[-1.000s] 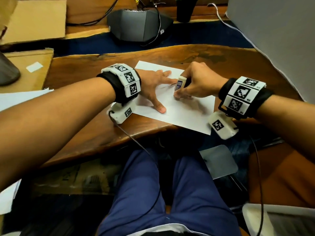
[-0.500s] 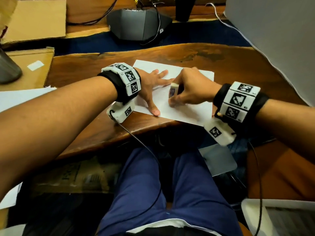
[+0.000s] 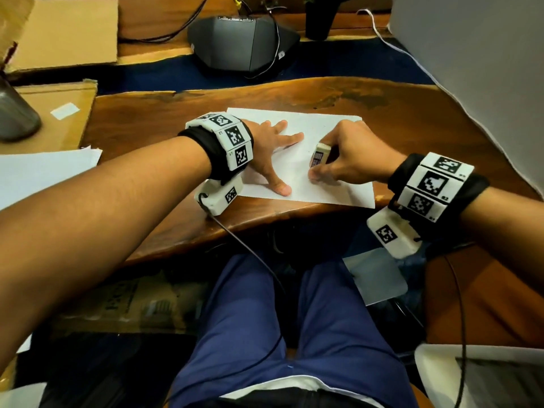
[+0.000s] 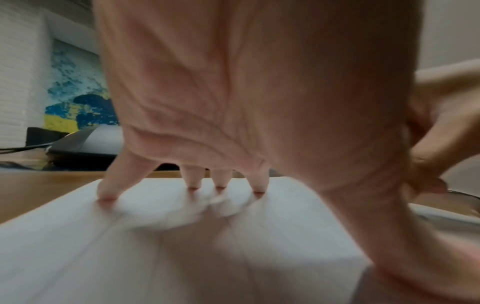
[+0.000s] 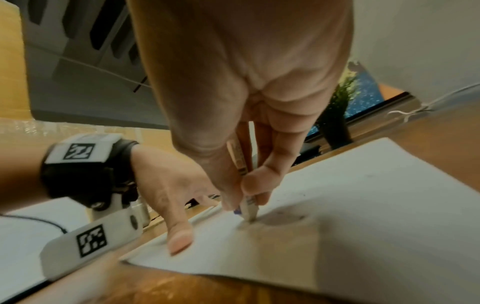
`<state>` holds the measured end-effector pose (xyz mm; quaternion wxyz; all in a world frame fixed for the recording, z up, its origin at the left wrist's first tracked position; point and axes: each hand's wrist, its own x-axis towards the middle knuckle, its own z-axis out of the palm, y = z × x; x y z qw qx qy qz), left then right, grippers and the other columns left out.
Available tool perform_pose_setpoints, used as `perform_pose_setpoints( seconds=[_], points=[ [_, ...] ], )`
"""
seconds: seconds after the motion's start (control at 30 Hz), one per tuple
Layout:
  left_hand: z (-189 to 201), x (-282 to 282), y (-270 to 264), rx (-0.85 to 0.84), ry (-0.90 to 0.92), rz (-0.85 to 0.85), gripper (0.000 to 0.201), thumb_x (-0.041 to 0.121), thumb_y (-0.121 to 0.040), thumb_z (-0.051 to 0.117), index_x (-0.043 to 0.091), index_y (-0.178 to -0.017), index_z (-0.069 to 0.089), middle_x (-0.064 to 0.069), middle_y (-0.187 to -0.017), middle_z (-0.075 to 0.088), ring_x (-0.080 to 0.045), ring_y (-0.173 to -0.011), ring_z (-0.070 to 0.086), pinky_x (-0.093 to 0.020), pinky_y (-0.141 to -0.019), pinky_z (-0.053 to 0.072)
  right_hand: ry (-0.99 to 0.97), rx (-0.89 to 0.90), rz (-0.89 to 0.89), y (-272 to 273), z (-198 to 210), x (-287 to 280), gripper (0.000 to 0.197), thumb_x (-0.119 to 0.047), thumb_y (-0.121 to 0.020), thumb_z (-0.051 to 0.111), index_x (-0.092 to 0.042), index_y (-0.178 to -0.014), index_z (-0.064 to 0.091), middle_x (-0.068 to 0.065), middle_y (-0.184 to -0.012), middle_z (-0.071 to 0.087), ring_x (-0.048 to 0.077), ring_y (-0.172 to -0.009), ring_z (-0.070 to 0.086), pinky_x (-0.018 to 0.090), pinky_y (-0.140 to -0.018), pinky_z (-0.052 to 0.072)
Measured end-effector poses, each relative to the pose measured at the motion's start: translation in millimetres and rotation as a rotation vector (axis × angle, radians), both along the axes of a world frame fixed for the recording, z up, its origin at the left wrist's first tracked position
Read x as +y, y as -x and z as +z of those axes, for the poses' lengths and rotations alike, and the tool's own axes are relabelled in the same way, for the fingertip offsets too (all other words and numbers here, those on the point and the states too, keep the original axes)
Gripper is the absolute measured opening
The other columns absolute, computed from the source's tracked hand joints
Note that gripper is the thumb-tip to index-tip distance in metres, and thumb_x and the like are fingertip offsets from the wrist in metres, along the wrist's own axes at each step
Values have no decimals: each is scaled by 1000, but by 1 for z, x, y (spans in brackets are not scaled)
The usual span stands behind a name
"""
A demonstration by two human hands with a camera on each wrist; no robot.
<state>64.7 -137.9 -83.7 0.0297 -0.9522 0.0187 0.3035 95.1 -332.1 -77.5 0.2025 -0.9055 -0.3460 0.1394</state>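
A white sheet of paper lies on the wooden desk near its front edge. My left hand lies flat on the sheet's left part, fingers spread and straight, the fingertips pressing the paper. My right hand pinches a small white eraser with a printed sleeve and holds its lower end against the sheet. In the right wrist view the eraser touches the paper beside a grey smudge, with my left hand at the left.
A dark conference phone with cables stands beyond the desk. Cardboard pieces and a dark cup are at the far left, loose white sheets at the left. A grey-white panel rises at the right. My legs are below the desk edge.
My right hand has slid the eraser across the sheet, first toward the left, then back right. The left hand has stayed flat on the paper.
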Motion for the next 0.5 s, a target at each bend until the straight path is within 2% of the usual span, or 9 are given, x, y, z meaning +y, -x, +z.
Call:
perform_pose_setpoints(
  seconds=[0.1,0.17,0.23,0.3,0.4,0.43,0.47,0.5],
  points=[
    [3,-1,7,-27,-37,43,123,86,-58,59,44,-153,-8,-1,-164,-8,-28,-151,6,-56,-118,16,-8,1,-35,-7,-4,-5,23,-28,-75,86,-11,-87,77,5,-82,74,15,-72,70,28,-62,59],
    [10,-4,13,-70,-95,28,110,81,-70,57,35,-156,5,-6,-163,15,-29,-147,21,-50,-116,25,-11,-37,-81,-15,-5,-7,24,-28,-76,85,-11,-90,77,9,-89,72,18,-78,68,25,-59,54],
    [16,-7,17,-120,-162,-15,98,77,-77,55,26,-154,24,-7,-150,40,-29,-135,39,-46,-107,38,2,-109,-128,-23,-6,-11,23,-27,-77,84,-11,-91,77,12,-95,69,22,-90,62,25,-59,47],
    [17,-5,17,-141,-210,-42,90,78,-76,55,23,-146,41,-6,-136,52,-29,-121,50,-44,-96,48,5,-111,-159,-26,-7,-15,25,-26,-76,85,-11,-94,77,11,-98,67,23,-95,59,25,-60,44],
    [17,4,15,-173,-172,-3,85,83,-64,60,21,-122,64,-3,-111,63,-26,-99,59,-43,-82,55,-19,-30,-190,-26,-9,-21,30,-27,-76,86,-11,-99,77,6,-96,68,18,-84,64,17,-57,44],
    [18,4,14,-209,-112,4,82,83,-61,63,20,-114,69,-2,-107,64,-26,-97,59,-44,-82,55,-34,-9,-197,-27,-8,-23,31,-27,-75,86,-11,-99,77,4,-94,70,15,-81,65,15,-56,44],
    [19,3,12,-253,-31,-2,79,81,-59,67,22,-112,70,-2,-111,65,-25,-101,59,-45,-86,54,-45,13,-201,-28,-7,-24,30,-27,-75,86,-11,-99,76,2,-92,70,11,-78,65,14,-56,45],
    [18,1,10,-282,62,-18,78,77,-59,71,26,-117,67,-1,-122,62,-24,-110,56,-46,-95,49,-55,31,-204,-29,-6,-25,29,-26,-75,86,-11,-98,76,1,-91,71,8,-77,65,14,-56,46]
  ],
)
